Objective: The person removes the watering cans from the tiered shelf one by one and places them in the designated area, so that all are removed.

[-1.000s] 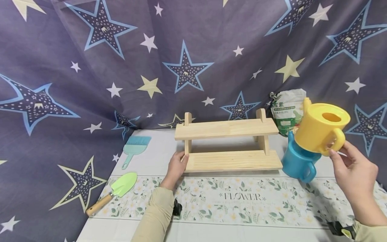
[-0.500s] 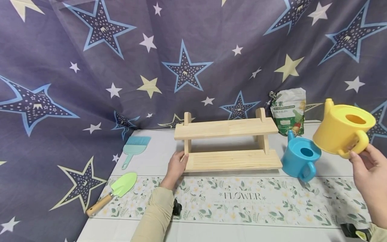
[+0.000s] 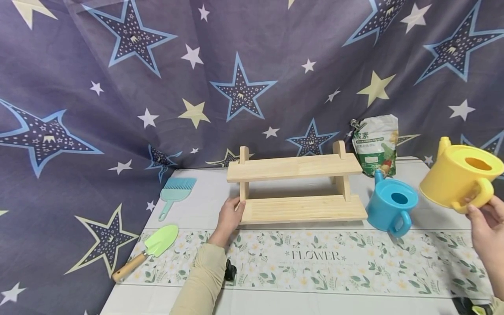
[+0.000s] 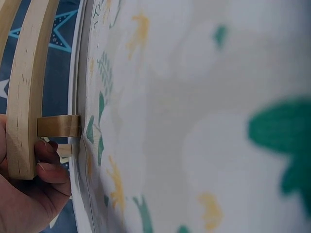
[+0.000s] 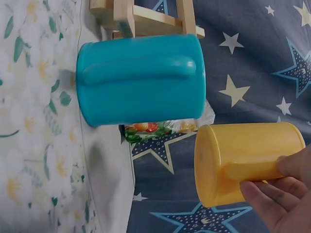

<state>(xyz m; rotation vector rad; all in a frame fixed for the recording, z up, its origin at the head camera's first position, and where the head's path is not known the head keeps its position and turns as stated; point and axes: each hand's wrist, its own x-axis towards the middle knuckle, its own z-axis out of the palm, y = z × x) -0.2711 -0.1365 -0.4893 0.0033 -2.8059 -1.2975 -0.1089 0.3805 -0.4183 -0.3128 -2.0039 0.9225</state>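
Note:
A yellow watering can (image 3: 453, 177) hangs above the table at the far right, its spout pointing to the back. My right hand (image 3: 488, 227) pinches it by the handle. In the right wrist view the fingers curl round that handle. Left of it a blue watering can (image 3: 387, 208) stands on the table, apart from the yellow one. My left hand (image 3: 229, 218) grips the left end of the lower board of a two-tier wooden shelf (image 3: 303, 209). In the left wrist view the fingers curl under the board's end (image 4: 22, 160).
A white and green bag (image 3: 374, 148) stands behind the blue can. At the left lie a teal brush (image 3: 175, 192) and a green trowel (image 3: 157, 243) with a wooden handle. A floral strip (image 3: 315, 262) runs across the white table. Star-patterned cloth (image 3: 252, 39) hangs behind.
My right hand has carried the yellow watering can rightward, away from above the blue one, and lowered it slightly in the last half second. The left hand and shelf have stayed put.

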